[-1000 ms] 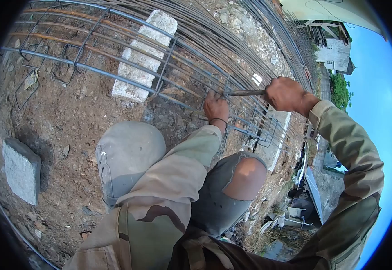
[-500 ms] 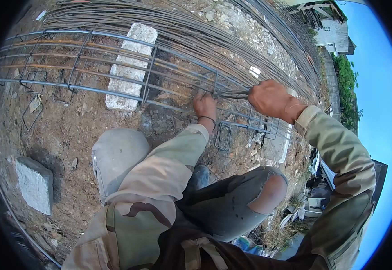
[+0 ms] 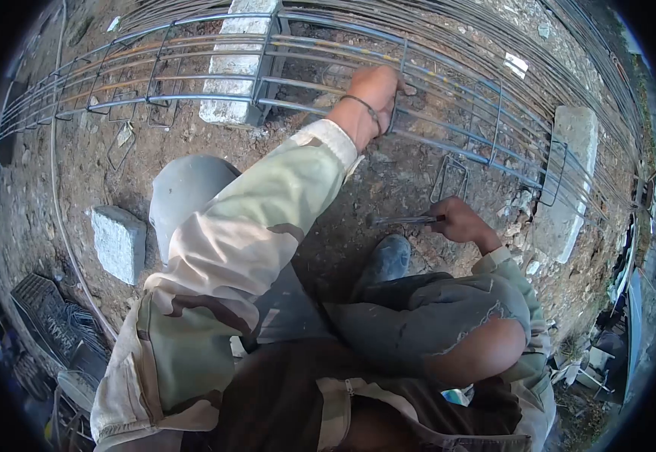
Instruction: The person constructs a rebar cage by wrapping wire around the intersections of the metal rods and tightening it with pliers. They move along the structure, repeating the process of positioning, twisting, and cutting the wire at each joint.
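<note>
A long rebar cage (image 3: 445,137) of bluish and rusty bars with square stirrups stretches across the upper view. My left hand (image 3: 377,94) is closed around part of a stirrup at the cage's middle, its fingers partly hidden behind the wrist; a dark band circles that wrist. Lower and to the right, my right hand (image 3: 460,222) grips the handles of metal pincers (image 3: 399,220), whose head points left, apart from the cage. A loose bent stirrup (image 3: 448,181) lies on the ground between the pincers and the cage.
Concrete blocks support the cage at the left (image 3: 236,68) and right (image 3: 569,173). Another concrete block (image 3: 119,245) lies on the dirt by my knee. Long loose bars run behind the cage. A black crate (image 3: 45,313) stands at the lower left, with debris at the lower right.
My right hand has moved down, away from the cage, with the pincers. My left hand has shifted to grasp a stirrup. The view has tilted downward.
</note>
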Demonstrator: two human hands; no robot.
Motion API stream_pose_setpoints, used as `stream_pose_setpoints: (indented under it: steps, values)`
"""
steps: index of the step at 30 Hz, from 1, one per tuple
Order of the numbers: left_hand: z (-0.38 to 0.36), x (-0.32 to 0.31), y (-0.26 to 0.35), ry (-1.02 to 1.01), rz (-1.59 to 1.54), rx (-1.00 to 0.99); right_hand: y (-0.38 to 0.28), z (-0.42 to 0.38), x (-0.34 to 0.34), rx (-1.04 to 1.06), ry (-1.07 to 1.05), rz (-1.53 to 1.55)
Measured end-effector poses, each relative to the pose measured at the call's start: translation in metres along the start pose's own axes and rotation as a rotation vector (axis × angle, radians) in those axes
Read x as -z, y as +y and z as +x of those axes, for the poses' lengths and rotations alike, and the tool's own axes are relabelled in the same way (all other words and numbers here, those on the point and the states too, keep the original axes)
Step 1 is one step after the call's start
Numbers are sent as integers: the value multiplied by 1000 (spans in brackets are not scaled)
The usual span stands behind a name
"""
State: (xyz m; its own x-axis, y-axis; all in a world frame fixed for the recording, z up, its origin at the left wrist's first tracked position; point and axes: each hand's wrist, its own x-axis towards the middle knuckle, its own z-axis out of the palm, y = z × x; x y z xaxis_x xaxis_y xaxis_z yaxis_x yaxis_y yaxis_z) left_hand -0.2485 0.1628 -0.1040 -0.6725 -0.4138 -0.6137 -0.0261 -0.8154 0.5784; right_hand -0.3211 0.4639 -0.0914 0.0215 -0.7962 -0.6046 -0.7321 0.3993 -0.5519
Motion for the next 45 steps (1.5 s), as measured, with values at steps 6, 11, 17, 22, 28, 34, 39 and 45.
stream_pose_setpoints:
  steps: [6,11,17,22,28,34,39,45]
  values:
    - [-84,-11,73,-156,475,-392,-35,89,-88,201,416,-227]
    - [-96,-13,80,-76,433,-330,-92,174,-170,498,414,250]
    - [-115,0,58,-204,516,-290,-79,190,-190,590,366,362]
    - [-133,16,28,-345,784,-119,-61,99,-87,631,552,840]
    - [-150,11,-70,-426,668,163,-48,43,-71,566,882,1101]
    - [-138,-3,-83,-490,834,50,-39,45,-67,469,1146,1250]
    - [-148,14,-126,-281,878,-189,-31,52,-71,253,1474,1237]
    - [-170,-2,-157,-476,1263,-866,-11,40,-79,102,1545,1740]
